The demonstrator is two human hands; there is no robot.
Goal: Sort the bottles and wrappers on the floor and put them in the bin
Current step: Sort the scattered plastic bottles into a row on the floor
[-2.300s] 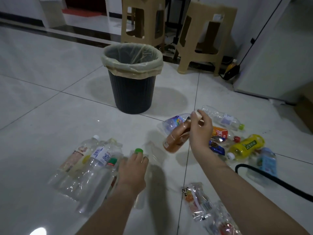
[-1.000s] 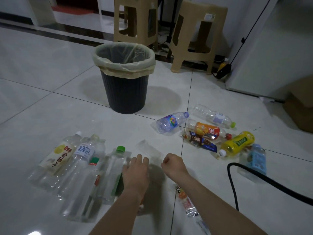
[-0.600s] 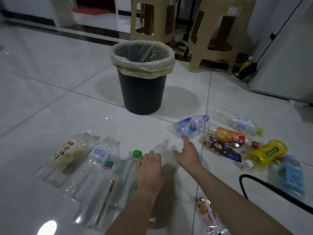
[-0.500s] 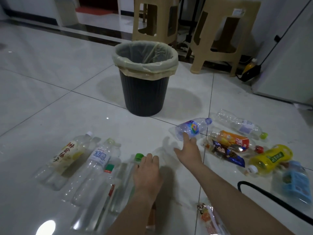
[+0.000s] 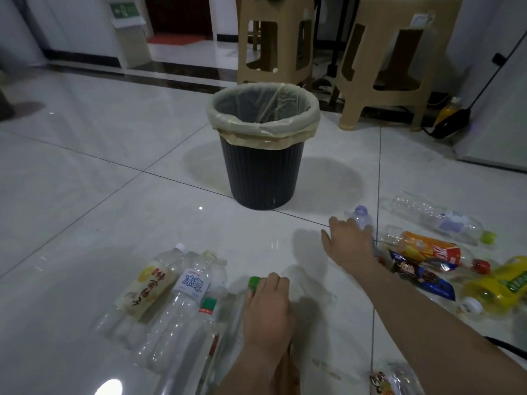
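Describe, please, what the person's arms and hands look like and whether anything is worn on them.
Both arms are bare as far up as the view shows: no sleeves reach the forearms. The left hand and the right hand have no gloves, and no watch, bracelet or ring shows from this side. The fingers are partly hidden, so small items there cannot be ruled out.

Glossy tiled floor [image 5: 85, 172]; clear plastic bottles [image 5: 182, 306]; ribbed bin [image 5: 261, 172].

The right hand [image 5: 349, 242] covered most of the purple-capped bottle [image 5: 361, 215], so its grip could not be told. The left hand [image 5: 268, 312] hid the green-capped bottle [image 5: 253, 281] body. The yellow bottle [image 5: 502, 289] and a wrapper [image 5: 382, 384] were cut by the edges.
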